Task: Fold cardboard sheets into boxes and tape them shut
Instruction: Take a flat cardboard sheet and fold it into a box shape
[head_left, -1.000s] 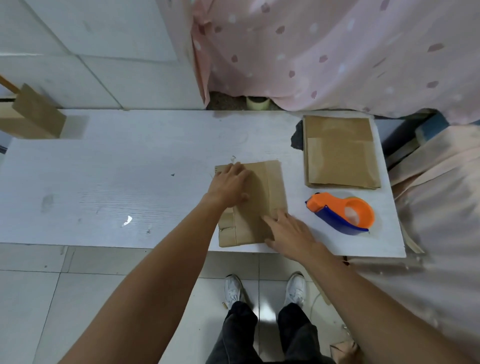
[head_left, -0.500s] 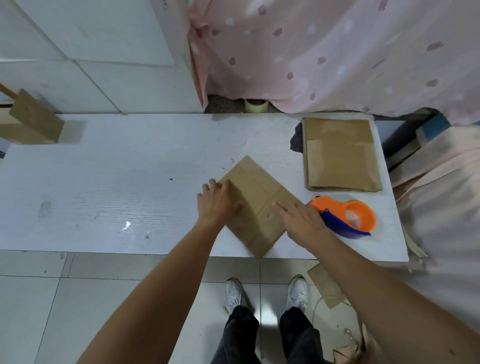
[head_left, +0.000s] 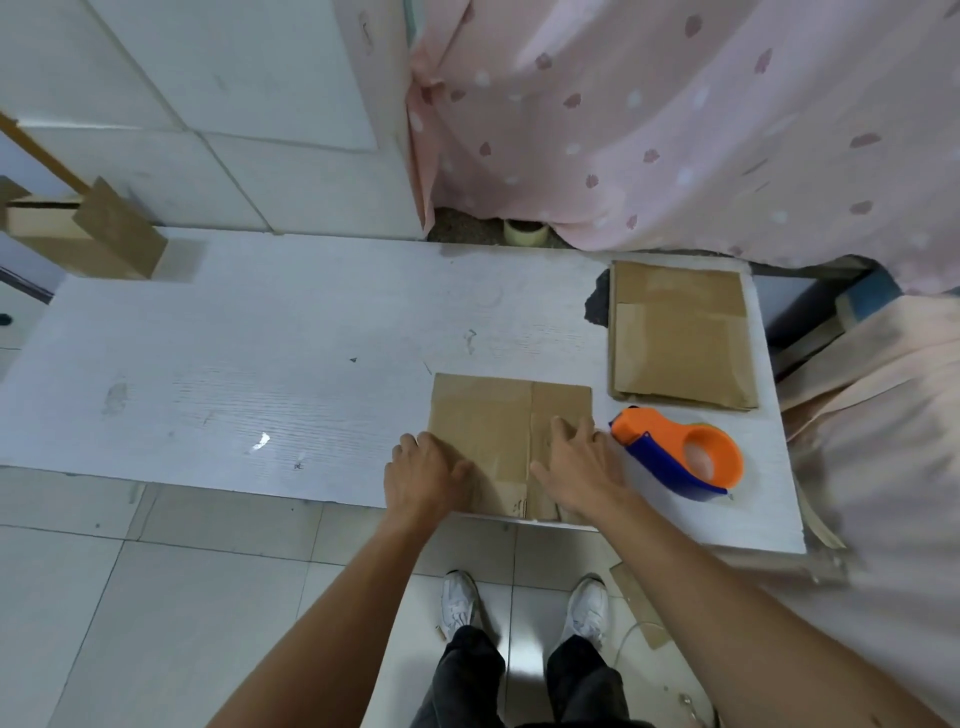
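A white table (head_left: 260, 364) is filling most of the view, with a pink spotted curtain (head_left: 675, 130) hanging behind it and an orange-and-blue tape dispenser (head_left: 680, 452) lying near its right end. Just left of the dispenser, a flattened cardboard sheet (head_left: 488, 421) is lying with its near end at the table's lip. Beyond the dispenser, a stack of cardboard sheets (head_left: 680, 338) is waiting.

The right hand (head_left: 576, 462) is resting on the side of the sheet nearest the dispenser, fingers straight and spread, pressing flat and gripping nothing. The left hand (head_left: 423, 475) is sitting on the corner farthest from the dispenser, with its fingers bending.

The person seems to be squaring the sheet before opening it. It should go best with one hand pinning a panel beside the long crease while the other is lifting a free edge. That way the sheet is opening into a tube rather than sliding off the lip or nudging the dispenser.

The palms are covering the sheet's near corners, and the left fingertips are hidden, so I cannot tell whether they are pinching the edge. Whether the dispenser is holding tape is hard to make out. Far left of the dispenser, the frame edge is cutting off a brown box (head_left: 104, 239).
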